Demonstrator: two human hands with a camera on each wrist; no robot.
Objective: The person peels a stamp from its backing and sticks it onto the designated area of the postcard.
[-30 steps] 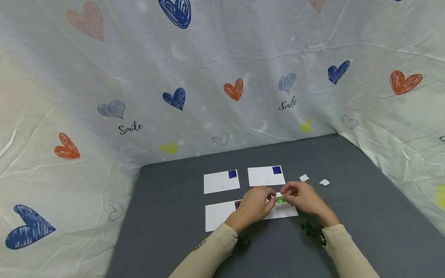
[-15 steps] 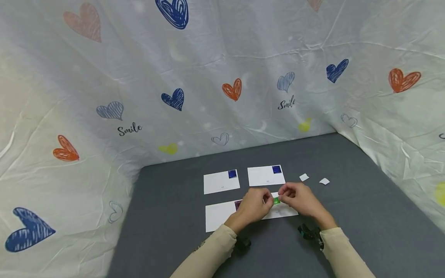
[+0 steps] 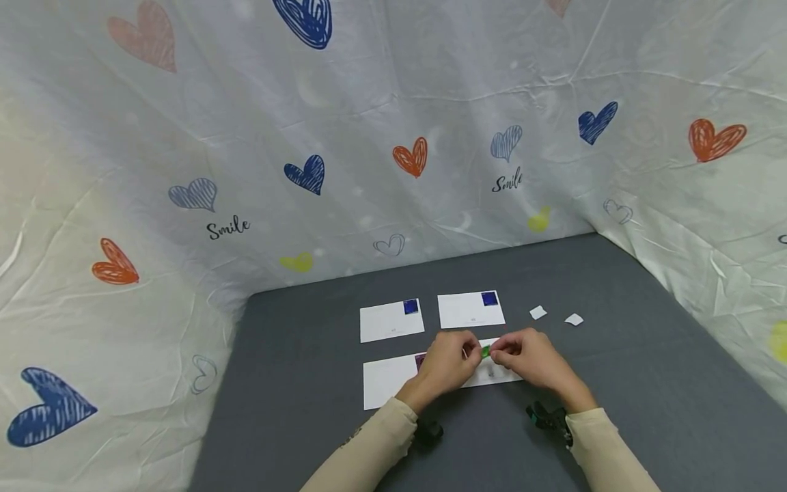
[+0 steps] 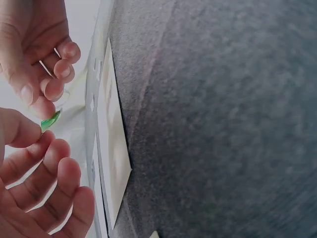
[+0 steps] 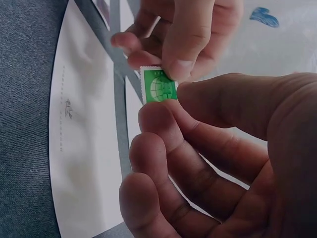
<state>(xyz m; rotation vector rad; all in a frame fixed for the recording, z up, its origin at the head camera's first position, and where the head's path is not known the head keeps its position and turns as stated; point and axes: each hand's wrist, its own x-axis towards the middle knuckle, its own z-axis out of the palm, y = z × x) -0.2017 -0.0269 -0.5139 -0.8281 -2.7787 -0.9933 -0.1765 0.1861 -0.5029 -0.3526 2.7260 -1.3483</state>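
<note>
A small green postage stamp (image 5: 159,86) with perforated edges is held in the air, its printed face toward the right wrist camera. My left hand (image 3: 449,361) pinches one end between thumb and forefinger. At the other end, my right hand (image 3: 533,357) pinches it the same way; the other fingers stay loosely bent. Below both hands lies a white envelope (image 5: 81,129) with a small printed mark, partly covered by them in the head view. To its left, another white envelope (image 3: 387,383) bears a dark purple stamp (image 3: 420,361), partly hidden by my left hand.
Behind are two more white envelopes, the left one (image 3: 384,324) and the right one (image 3: 461,313), each with a dark blue stamp. Two small white paper pieces (image 3: 537,312) (image 3: 574,319) lie to the right. A heart-printed cloth (image 3: 369,137) hangs behind the grey tabletop (image 3: 289,383).
My right hand has shifted slightly left, toward my left hand. The green stamp has moved a little left and now appears tilted between the fingertips of both hands.
</note>
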